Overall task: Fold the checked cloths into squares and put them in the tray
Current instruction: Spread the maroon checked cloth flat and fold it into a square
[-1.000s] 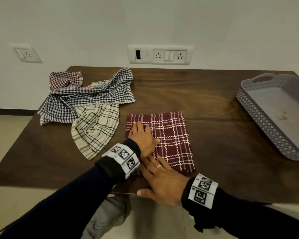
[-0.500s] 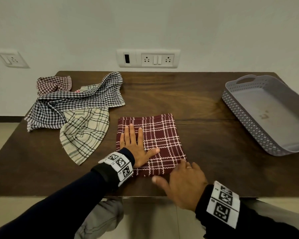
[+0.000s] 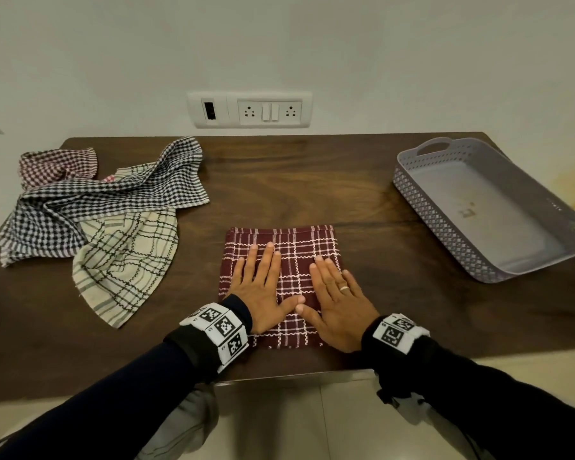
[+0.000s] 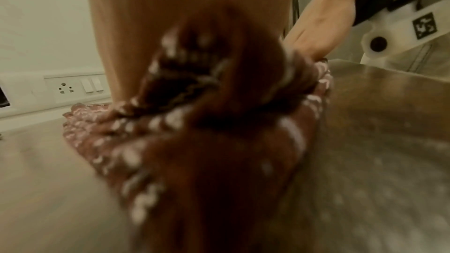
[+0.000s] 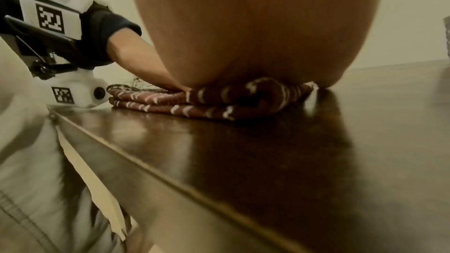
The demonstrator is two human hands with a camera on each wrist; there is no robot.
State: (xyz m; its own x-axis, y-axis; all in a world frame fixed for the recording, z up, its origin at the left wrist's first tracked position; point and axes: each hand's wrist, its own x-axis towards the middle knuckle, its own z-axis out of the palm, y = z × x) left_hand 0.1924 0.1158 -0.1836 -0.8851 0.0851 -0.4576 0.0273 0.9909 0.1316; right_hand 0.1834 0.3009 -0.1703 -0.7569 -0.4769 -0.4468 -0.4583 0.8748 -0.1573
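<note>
A maroon checked cloth (image 3: 296,242) lies folded into a square near the table's front edge. My left hand (image 3: 261,287) lies flat on its left half with straight fingers. My right hand (image 3: 337,293) lies flat on its right half, thumb tips almost meeting. The right wrist view shows the cloth (image 5: 194,101) as stacked layers under my palm. The left wrist view shows the cloth (image 4: 194,141) blurred, close to the lens. A grey perforated tray (image 3: 445,224) sits at the right, holding no cloth.
A heap of unfolded cloths lies at the left: black-and-white checked (image 3: 107,200), cream with dark lines (image 3: 127,260), and small red-checked (image 3: 54,162). The dark wooden table (image 3: 312,180) ends at a wall with a socket panel (image 3: 249,109).
My right hand has come up from the table's front edge onto the cloth's right half. My left hand stays flat on the left half. The head view has shifted left.
</note>
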